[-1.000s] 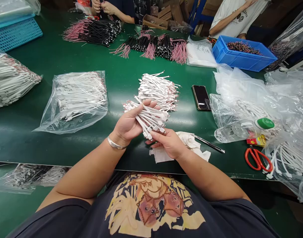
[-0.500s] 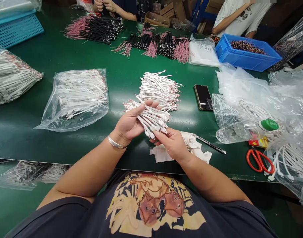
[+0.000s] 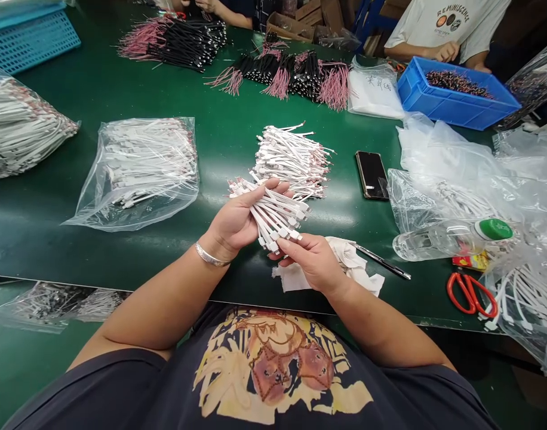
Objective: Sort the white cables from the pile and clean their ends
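Note:
A bundle of short white cables [image 3: 273, 212] with flat connector ends lies across my left hand [image 3: 237, 222], whose thumb rests over the top and whose fingers curl beneath. My right hand [image 3: 312, 255] pinches the connector ends at the lower right of the bundle, thumb on top. Just beyond my hands, a pile of similar white cables [image 3: 291, 156] with reddish wire tips lies on the green table [image 3: 224, 149]. Under and beside my right wrist is a crumpled white cloth [image 3: 352, 263]. The fingertips beneath the bundle are partly hidden.
A clear bag of white cables [image 3: 143, 161] lies left. To the right are a phone [image 3: 372, 174], a black pen-like tool [image 3: 383, 261], a plastic bottle [image 3: 448, 237] and red-handled scissors [image 3: 471, 294]. A blue bin [image 3: 452, 101] and black cables [image 3: 188, 45] sit farther back, near two people.
My hands keep nearly the same hold on the cables. The view has shifted slightly. At the back right, the person's arm has come down behind the blue bin.

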The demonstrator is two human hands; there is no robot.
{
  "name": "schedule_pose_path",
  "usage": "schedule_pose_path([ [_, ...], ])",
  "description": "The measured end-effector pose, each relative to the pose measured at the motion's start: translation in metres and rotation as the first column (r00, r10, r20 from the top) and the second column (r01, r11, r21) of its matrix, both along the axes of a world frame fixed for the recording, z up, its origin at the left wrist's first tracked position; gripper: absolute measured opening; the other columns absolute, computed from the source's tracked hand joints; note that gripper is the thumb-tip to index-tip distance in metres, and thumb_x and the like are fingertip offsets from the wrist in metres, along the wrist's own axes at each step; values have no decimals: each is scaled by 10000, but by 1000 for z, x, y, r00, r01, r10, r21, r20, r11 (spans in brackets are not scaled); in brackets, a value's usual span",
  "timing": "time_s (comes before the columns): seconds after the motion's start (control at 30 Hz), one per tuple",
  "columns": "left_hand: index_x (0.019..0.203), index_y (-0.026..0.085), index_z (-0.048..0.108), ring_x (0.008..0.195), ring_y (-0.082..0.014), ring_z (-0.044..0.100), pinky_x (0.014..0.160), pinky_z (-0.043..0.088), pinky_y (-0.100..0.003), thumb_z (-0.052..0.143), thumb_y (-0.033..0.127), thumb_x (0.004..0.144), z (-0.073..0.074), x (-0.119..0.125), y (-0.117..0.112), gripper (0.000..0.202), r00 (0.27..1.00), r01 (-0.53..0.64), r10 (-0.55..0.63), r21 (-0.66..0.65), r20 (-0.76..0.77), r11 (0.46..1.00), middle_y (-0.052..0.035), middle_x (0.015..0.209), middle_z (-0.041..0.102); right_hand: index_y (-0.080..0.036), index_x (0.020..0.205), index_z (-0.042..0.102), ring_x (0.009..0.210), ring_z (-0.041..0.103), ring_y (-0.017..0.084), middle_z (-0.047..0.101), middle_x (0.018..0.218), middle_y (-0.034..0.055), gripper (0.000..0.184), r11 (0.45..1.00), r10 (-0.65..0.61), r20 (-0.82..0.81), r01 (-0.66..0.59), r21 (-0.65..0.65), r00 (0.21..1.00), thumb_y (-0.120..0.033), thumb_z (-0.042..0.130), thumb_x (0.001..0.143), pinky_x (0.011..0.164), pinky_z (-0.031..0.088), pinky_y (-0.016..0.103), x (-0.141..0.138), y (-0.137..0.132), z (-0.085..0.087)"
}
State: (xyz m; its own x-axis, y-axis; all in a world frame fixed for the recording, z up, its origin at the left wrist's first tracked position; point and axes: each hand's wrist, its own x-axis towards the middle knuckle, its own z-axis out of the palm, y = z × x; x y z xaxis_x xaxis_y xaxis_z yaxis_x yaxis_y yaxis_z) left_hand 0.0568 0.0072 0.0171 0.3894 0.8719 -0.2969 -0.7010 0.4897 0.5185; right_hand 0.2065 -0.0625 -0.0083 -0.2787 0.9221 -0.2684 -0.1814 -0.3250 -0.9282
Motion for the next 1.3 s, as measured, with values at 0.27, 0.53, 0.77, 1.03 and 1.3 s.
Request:
schedule_pose_path([
  [0.27, 1084, 131, 628, 1028, -223, 638, 1016, 420, -437, 464, 157, 882, 1, 0, 0, 261, 1000, -24, 24, -36, 1, 999, -96, 1048, 699, -176, 852, 711, 711, 684, 155, 712, 809, 37, 241, 997, -54, -31, 52, -58, 998, -384, 699, 731, 533, 527, 209, -2, 2, -1],
  [0.53, 1068, 125, 625, 1063, -227, 622, 1039, 393, -442, 456, 149, 887, 2, -1, 2, 249, 999, -48, 47, -37, -26, 998, -96, 1056, 694, -190, 939, 686, 713, 690, 135, 714, 903, 53, 279, 961, -2, -189, -50, -272, 982, -390, 691, 745, 512, 513, 167, 1, 6, 2],
  [0.77, 1118, 124, 596, 1037, -225, 637, 1022, 409, -455, 448, 155, 894, 2, -2, 1, 271, 999, -50, 50, -50, -6, 998, -95, 1056, 697, -186, 962, 678, 702, 690, 131, 726, 870, 48, 300, 973, 64, -138, -92, -212, 988, -308, 745, 696, 563, 528, 197, -1, 0, 4],
  [1.03, 1189, 133, 569, 1073, -230, 620, 1036, 398, -449, 450, 168, 897, 4, -3, 3, 317, 998, -54, 55, -64, 16, 997, -102, 1103, 684, -149, 864, 666, 638, 686, 126, 726, 781, 46, 251, 972, 1, -110, -27, -232, 994, -329, 735, 703, 534, 532, 194, -3, -2, 2],
  [1.3, 1194, 153, 576, 1137, -234, 579, 1026, 408, -428, 407, 199, 922, 8, 0, -3, 324, 998, -34, 34, -2, 52, 999, -89, 1144, 671, -145, 851, 666, 628, 682, 117, 722, 803, 55, 279, 922, 141, -193, -200, -332, 971, -371, 730, 701, 515, 506, 168, -5, -1, 6],
])
